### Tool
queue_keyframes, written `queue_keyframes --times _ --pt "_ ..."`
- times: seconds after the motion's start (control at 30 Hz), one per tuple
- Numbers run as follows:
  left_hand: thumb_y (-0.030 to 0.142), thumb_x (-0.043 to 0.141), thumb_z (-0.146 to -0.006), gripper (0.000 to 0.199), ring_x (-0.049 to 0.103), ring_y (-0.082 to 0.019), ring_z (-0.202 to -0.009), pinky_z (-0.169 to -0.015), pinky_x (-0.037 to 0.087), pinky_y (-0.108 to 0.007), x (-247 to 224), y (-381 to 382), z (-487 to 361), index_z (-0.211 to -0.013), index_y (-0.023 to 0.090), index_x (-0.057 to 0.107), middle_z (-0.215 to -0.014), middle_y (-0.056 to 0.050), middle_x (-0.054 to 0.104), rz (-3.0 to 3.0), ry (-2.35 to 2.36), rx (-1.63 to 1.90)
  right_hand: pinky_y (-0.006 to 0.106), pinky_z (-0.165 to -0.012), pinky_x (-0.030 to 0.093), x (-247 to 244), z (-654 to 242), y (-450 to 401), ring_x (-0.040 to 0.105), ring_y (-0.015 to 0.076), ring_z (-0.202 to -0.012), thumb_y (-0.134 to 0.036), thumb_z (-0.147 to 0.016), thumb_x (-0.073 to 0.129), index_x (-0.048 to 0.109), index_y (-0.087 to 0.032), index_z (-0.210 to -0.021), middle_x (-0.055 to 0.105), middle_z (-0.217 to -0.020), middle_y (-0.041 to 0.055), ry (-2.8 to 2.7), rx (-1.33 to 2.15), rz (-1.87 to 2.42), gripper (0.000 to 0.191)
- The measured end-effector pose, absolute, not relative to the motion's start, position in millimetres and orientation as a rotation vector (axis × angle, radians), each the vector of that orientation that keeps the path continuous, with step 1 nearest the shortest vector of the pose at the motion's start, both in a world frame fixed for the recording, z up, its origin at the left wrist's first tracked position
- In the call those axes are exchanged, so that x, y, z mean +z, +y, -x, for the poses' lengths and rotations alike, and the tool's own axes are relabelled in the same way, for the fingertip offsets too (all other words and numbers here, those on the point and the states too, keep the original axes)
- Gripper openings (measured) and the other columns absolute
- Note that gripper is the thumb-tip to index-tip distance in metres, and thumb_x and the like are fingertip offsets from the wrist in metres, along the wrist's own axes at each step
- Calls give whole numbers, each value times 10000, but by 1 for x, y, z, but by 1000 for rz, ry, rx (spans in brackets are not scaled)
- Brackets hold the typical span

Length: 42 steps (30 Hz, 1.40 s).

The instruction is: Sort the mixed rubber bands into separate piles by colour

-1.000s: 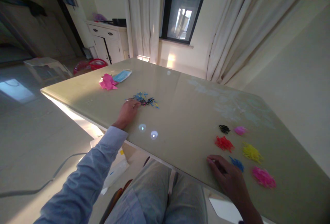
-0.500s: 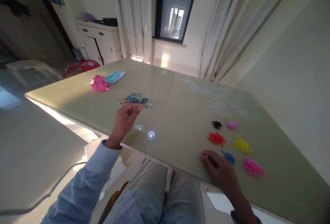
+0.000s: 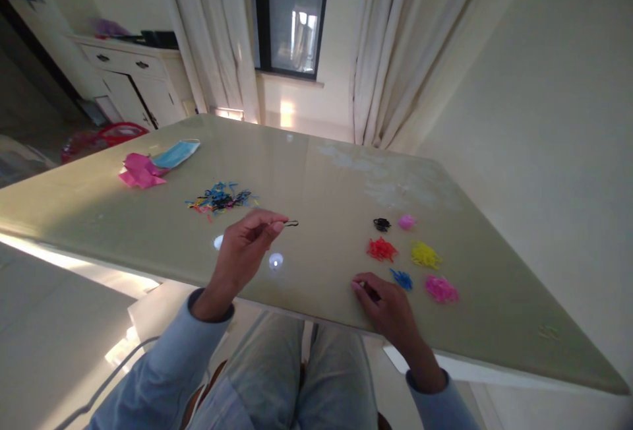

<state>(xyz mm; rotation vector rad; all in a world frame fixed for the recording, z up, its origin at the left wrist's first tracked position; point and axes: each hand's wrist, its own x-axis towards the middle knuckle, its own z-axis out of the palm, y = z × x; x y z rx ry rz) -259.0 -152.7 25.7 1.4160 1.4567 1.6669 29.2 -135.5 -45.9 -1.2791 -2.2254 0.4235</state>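
My left hand [image 3: 242,248] pinches a thin black rubber band [image 3: 291,223] between thumb and fingertips, held over the table. Behind it lies a mixed pile of small rubber bands [image 3: 220,199], mostly blue and black with some yellow and red. My right hand [image 3: 386,308] rests at the table's near side, thumb and fingers curled together; whatever is in them is hidden. Just beyond it sit sorted heaps: blue bands [image 3: 402,279], red bands [image 3: 382,249], yellow bands [image 3: 425,254], black bands [image 3: 382,224], a pink heap [image 3: 442,289] and a smaller pink heap [image 3: 407,221].
A pink crumpled piece [image 3: 141,171] and a blue face mask [image 3: 177,153] lie at the table's far left. The glossy table [image 3: 316,179] has its near edge right above my legs. A white cabinet [image 3: 128,80] stands beyond, near curtains.
My left hand has drawn away from the mixed pile toward the right, carrying the black rubber band. My right hand stays beside the blue heap. The view has turned to the right.
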Motion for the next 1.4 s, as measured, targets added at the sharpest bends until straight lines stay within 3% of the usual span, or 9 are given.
queue_keyframes --times 0.23,0.33,0.43,0.57,0.73,0.97,1.1,1.4 --pt "462 616 -828 307 406 -96 -467 -436 301 -214 15 -99 223 -880 168 690 -517 46 467 -1520 1363 1373 229 -572 411 -46 -27 -137 626 140 -552 -332 -939 514 713 -198 -915 692 -636 11 -2225 443 1307 241" --pt "409 582 -848 271 487 -108 -519 -501 386 -228 6 -61 193 -857 157 684 -614 6 586 -1677 1373 1236 228 -584 411 -45 -26 -138 633 139 -570 -305 -931 530 713 -200 -926 706 -665 13 -2216 466 1315 211" --pt "310 553 -863 210 599 -143 -677 -667 481 -270 -5 -27 157 -823 155 689 -799 -59 702 -1860 1417 1130 233 -598 419 -46 -26 -139 640 142 -585 -297 -933 527 714 -204 -928 714 -679 15 -2212 476 1313 210" --pt "244 533 -877 203 640 -179 -818 -808 498 -320 -20 5 115 -865 155 716 -902 -102 736 -2112 1420 941 234 -600 421 -47 -27 -138 641 141 -592 -297 -931 535 715 -201 -937 725 -705 18 -2203 497 1297 204" --pt "195 523 -867 227 646 -212 -878 -857 486 -348 -35 24 92 -805 146 736 -908 -129 735 -2196 1395 836 232 -595 419 -46 -27 -139 632 138 -580 -283 -918 557 725 -206 -939 728 -704 13 -2185 536 1297 186" --pt "178 489 -878 278 664 -206 -884 -887 485 -342 -41 25 97 -839 181 764 -905 -106 747 -2238 1380 781 229 -601 417 -46 -28 -139 628 135 -586 -280 -912 569 722 -204 -929 716 -695 7 -2163 577 1297 171" --pt "200 522 -878 261 673 -204 -949 -926 483 -335 -34 11 117 -986 169 758 -1020 -120 747 -2210 1405 832 230 -592 412 -46 -28 -139 625 138 -579 -276 -909 562 719 -199 -918 703 -669 8 -2158 574 1291 175" --pt "228 545 -892 232 664 -181 -817 -809 504 -306 -29 -78 200 -987 148 741 -937 -82 752 -2079 1500 964 237 -553 393 -45 -32 -132 577 143 -541 -356 -898 544 710 -185 -880 631 -595 -3 -2109 668 1308 240"
